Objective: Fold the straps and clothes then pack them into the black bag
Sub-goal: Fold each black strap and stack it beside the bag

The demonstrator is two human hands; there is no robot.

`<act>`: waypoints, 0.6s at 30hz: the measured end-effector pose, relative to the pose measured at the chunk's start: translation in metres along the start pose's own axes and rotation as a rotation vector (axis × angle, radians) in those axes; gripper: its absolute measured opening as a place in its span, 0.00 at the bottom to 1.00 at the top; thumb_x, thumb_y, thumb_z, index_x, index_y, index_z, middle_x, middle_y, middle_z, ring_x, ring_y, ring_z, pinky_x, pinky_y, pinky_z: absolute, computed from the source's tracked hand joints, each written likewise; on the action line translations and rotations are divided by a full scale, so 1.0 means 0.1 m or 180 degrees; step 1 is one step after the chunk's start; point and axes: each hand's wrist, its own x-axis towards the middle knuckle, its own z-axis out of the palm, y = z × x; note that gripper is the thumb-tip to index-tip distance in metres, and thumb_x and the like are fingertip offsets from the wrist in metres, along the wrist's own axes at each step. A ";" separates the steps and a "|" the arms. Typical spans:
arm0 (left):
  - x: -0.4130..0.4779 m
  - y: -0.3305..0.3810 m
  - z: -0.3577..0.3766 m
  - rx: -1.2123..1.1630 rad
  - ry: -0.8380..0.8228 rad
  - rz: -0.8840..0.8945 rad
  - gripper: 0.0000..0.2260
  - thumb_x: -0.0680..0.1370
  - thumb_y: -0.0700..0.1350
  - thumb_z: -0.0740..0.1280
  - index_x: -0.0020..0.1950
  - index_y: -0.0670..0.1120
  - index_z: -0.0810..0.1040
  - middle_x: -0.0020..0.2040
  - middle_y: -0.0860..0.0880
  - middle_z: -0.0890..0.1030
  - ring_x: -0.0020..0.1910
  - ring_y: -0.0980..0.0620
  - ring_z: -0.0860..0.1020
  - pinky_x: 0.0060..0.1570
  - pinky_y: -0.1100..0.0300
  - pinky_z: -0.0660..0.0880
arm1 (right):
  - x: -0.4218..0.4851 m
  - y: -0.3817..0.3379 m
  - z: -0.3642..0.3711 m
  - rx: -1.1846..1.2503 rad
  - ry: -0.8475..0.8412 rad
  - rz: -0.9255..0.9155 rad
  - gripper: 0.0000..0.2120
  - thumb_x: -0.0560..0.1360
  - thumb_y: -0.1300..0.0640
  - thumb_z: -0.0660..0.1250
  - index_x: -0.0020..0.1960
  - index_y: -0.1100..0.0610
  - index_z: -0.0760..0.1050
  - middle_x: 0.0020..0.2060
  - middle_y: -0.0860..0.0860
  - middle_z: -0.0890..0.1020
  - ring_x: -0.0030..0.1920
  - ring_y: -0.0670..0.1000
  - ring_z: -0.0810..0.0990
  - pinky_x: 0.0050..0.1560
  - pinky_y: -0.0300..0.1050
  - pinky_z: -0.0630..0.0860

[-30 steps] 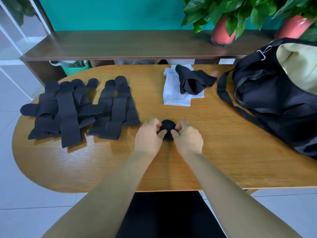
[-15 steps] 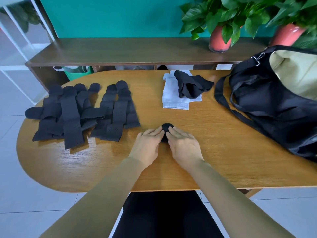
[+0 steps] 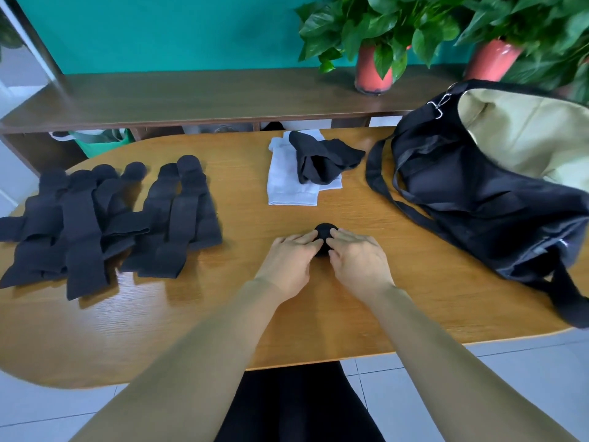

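Observation:
A small black rolled strap (image 3: 323,231) lies on the wooden table (image 3: 153,317) at the middle. My left hand (image 3: 288,256) and my right hand (image 3: 357,260) rest on it from either side, fingers stretched fairly flat over the roll, which mostly hides it. Several flat black straps (image 3: 79,218) lie overlapping at the left. A white folded cloth (image 3: 287,189) with a crumpled black garment (image 3: 322,161) on top sits at the back. The black bag (image 3: 478,193) stands open on the right, its beige lining showing.
A dark wooden shelf (image 3: 191,94) runs behind the table with two potted plants (image 3: 373,68) in red pots. A green bag (image 3: 98,141) sits under the shelf. The bag's long strap (image 3: 379,186) trails over the table toward the right edge.
One second ago my fingertips pinched the roll; now both hands lie flatter over it with fingers stretched. The view has shifted slightly; the other things have not moved.

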 end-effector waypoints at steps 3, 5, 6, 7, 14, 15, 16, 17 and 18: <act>0.19 0.21 0.01 -0.0088 -0.0046 0.0164 0.24 0.80 0.36 0.55 0.76 0.49 0.62 0.77 0.52 0.58 0.75 0.52 0.57 0.70 0.58 0.52 | 0.00 0.25 -0.11 -0.0126 0.0043 0.0154 0.14 0.79 0.59 0.60 0.62 0.57 0.77 0.68 0.52 0.74 0.71 0.50 0.67 0.70 0.46 0.60; 0.31 0.35 0.02 -0.0139 -0.0112 0.0268 0.25 0.79 0.35 0.55 0.76 0.49 0.61 0.78 0.51 0.57 0.75 0.52 0.57 0.71 0.58 0.53 | 0.01 0.42 -0.18 -0.0236 0.0085 0.0256 0.14 0.80 0.59 0.59 0.62 0.57 0.77 0.68 0.51 0.73 0.72 0.50 0.66 0.70 0.46 0.60; 0.37 0.42 0.03 -0.0168 -0.0160 0.0323 0.26 0.79 0.34 0.56 0.76 0.48 0.61 0.78 0.50 0.57 0.75 0.52 0.57 0.72 0.58 0.53 | 0.01 0.50 -0.21 -0.0271 0.0095 0.0306 0.14 0.80 0.59 0.59 0.61 0.56 0.77 0.69 0.51 0.72 0.72 0.50 0.66 0.70 0.45 0.59; 0.43 0.49 0.05 -0.0193 -0.0213 0.0372 0.27 0.78 0.33 0.56 0.76 0.47 0.61 0.78 0.50 0.56 0.76 0.52 0.57 0.73 0.58 0.54 | 0.01 0.59 -0.24 -0.0309 0.0101 0.0343 0.14 0.80 0.59 0.59 0.61 0.57 0.77 0.69 0.51 0.72 0.72 0.50 0.65 0.70 0.45 0.59; 0.73 0.87 0.10 -0.0085 -0.0521 0.0528 0.30 0.77 0.31 0.56 0.78 0.47 0.54 0.79 0.50 0.51 0.77 0.53 0.53 0.74 0.56 0.49 | 0.01 0.99 -0.34 -0.0554 0.0060 0.0532 0.10 0.77 0.64 0.62 0.55 0.61 0.80 0.64 0.57 0.76 0.68 0.56 0.71 0.65 0.51 0.68; 0.75 0.90 0.11 -0.0061 -0.0527 0.0533 0.30 0.77 0.32 0.56 0.78 0.47 0.54 0.79 0.50 0.50 0.77 0.53 0.52 0.74 0.56 0.48 | 0.00 1.03 -0.35 -0.0562 0.0065 0.0547 0.10 0.77 0.64 0.63 0.55 0.61 0.80 0.64 0.57 0.77 0.68 0.56 0.72 0.64 0.52 0.68; 0.77 0.93 0.12 -0.0029 -0.0531 0.0538 0.31 0.77 0.32 0.56 0.78 0.47 0.54 0.79 0.51 0.50 0.77 0.53 0.52 0.74 0.56 0.48 | 0.00 1.07 -0.35 -0.0571 0.0060 0.0563 0.10 0.77 0.64 0.63 0.55 0.61 0.80 0.64 0.57 0.77 0.68 0.56 0.72 0.64 0.51 0.68; 0.78 0.95 0.13 0.0007 -0.0528 0.0543 0.31 0.77 0.32 0.56 0.78 0.48 0.54 0.79 0.51 0.51 0.77 0.54 0.52 0.73 0.56 0.48 | -0.01 1.09 -0.35 -0.0578 0.0069 0.0572 0.10 0.77 0.65 0.63 0.55 0.61 0.80 0.63 0.57 0.77 0.67 0.56 0.72 0.64 0.51 0.68; 0.79 0.97 0.14 0.0047 -0.0516 0.0551 0.31 0.77 0.32 0.55 0.78 0.48 0.54 0.79 0.51 0.51 0.77 0.54 0.52 0.73 0.56 0.49 | -0.02 1.11 -0.35 -0.0572 0.0090 0.0574 0.10 0.76 0.65 0.64 0.54 0.61 0.80 0.63 0.57 0.78 0.67 0.56 0.73 0.63 0.52 0.69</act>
